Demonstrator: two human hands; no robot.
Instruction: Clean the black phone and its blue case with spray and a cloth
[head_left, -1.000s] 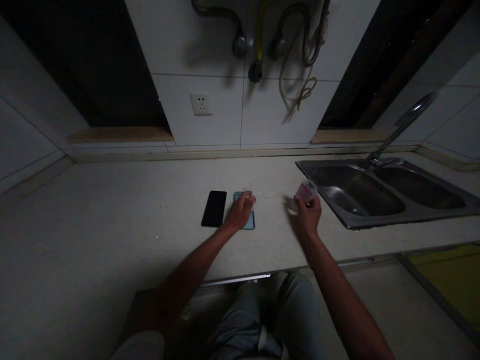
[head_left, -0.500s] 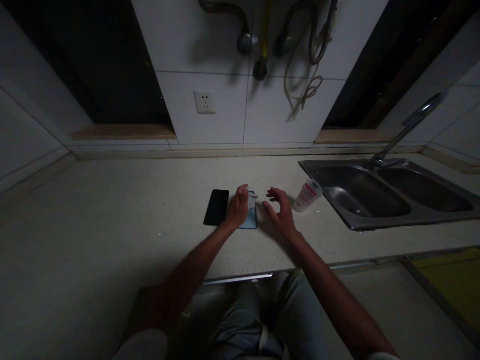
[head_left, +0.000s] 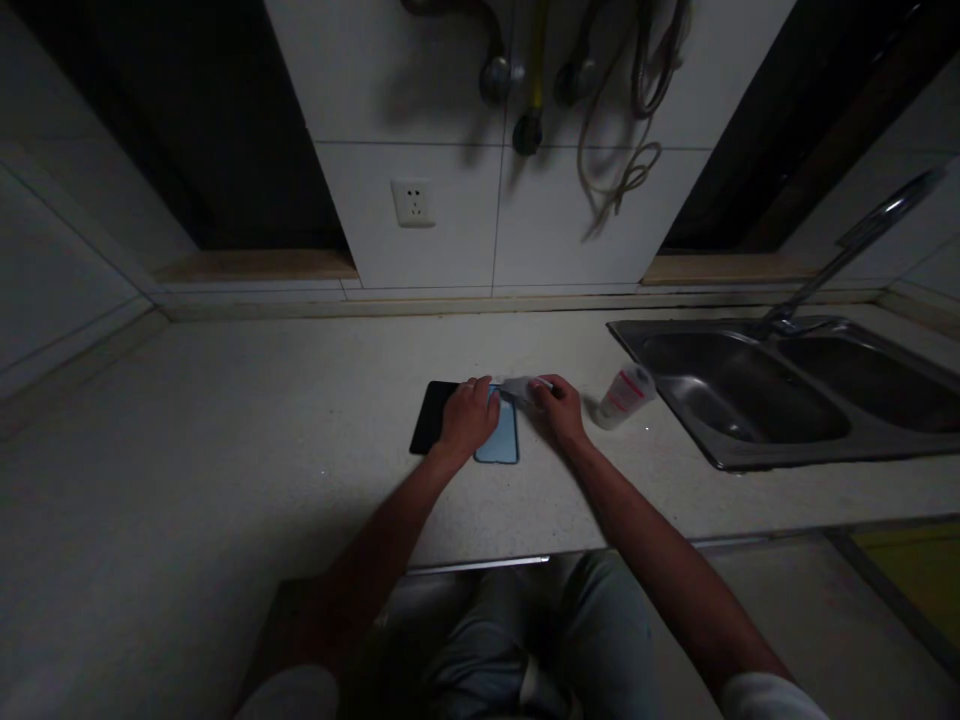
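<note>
A light blue phone case (head_left: 501,436) with a dark rim lies on the counter. My left hand (head_left: 469,415) rests over its left side, fingers together and thumb at its upper part, gripping it. Partly under that hand, on the left, is a black phone (head_left: 428,420), screen dark. My right hand (head_left: 561,408) is closed, pinching a thin whitish tissue-like piece (head_left: 517,388) that stretches over the case's top edge; its exact kind is unclear in the dim light. Right of this hand a translucent plastic cup (head_left: 624,396) with pink-red print stands tilted in view.
A steel double sink (head_left: 720,455) with a tall faucet (head_left: 847,245) is set into the pale counter (head_left: 300,400) on the right. A socket (head_left: 412,203), hoses and a tied cord (head_left: 630,175) are on the tiled wall. The counter's front edge (head_left: 480,564) lies close to my body.
My right hand has moved in and closed on the whitish piece, which was by my left thumb. My left hand has shifted slightly left, over the phone's edge. The view has turned slightly.
</note>
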